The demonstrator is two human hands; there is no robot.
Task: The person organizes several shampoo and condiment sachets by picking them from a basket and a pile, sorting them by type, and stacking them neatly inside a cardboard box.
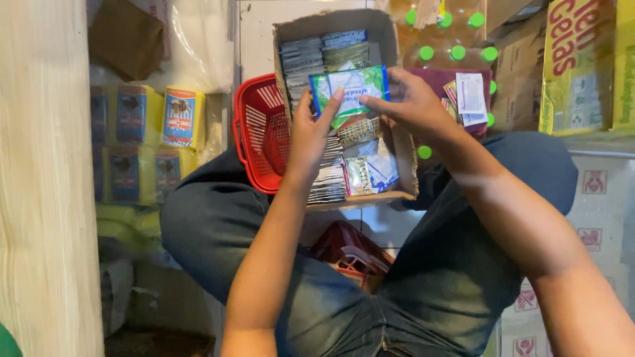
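I sit with a cardboard box [387, 39] resting on my knees. Rows of small sachets [311, 56] stand packed inside it. My left hand [309, 135] and my right hand [410, 102] together hold a green and white packet [350, 89] upright above the box. Left fingertips grip its left edge and right fingers pinch its right edge. Loose sachets [367, 172] lie in the box's near part.
A red plastic basket [254, 132] sits just left of the box. Yellow and blue packages [182, 116] line a shelf at left. Green-capped bottles [456, 51] and cartons [575, 66] stand behind at right. A red crate [350, 254] lies between my legs.
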